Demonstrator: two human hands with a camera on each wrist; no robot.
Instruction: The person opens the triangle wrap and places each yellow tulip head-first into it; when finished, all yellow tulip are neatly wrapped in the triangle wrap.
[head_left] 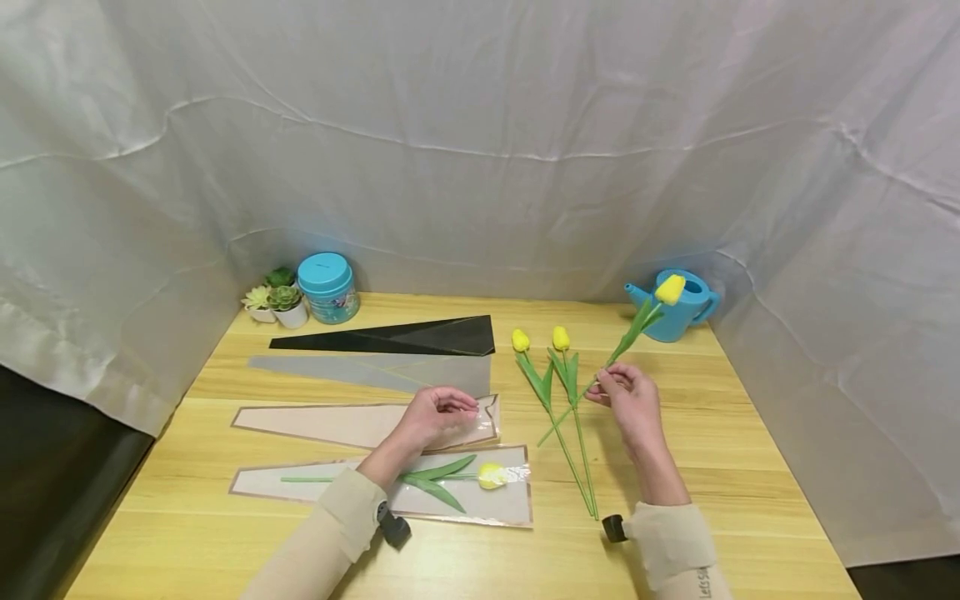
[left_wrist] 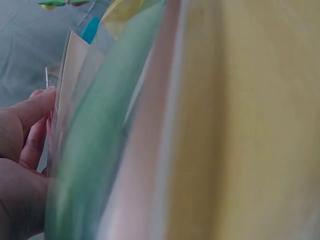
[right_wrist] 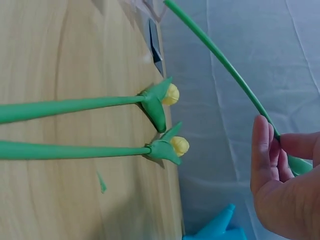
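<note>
R hand [head_left: 632,402] pinches tulip [head_left: 628,337], diag., bloom [head_left: 670,289] far-R; L hand [head_left: 435,419] pinches pale sleeve [head_left: 330,422].

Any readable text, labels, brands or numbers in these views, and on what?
"Lets S…": right sleeve, near the bottom edge of the head view; the last letters are unclear.
Mark on the blue lid: too small to read.
Print on the clear jar: too small and blurred to read.
</note>
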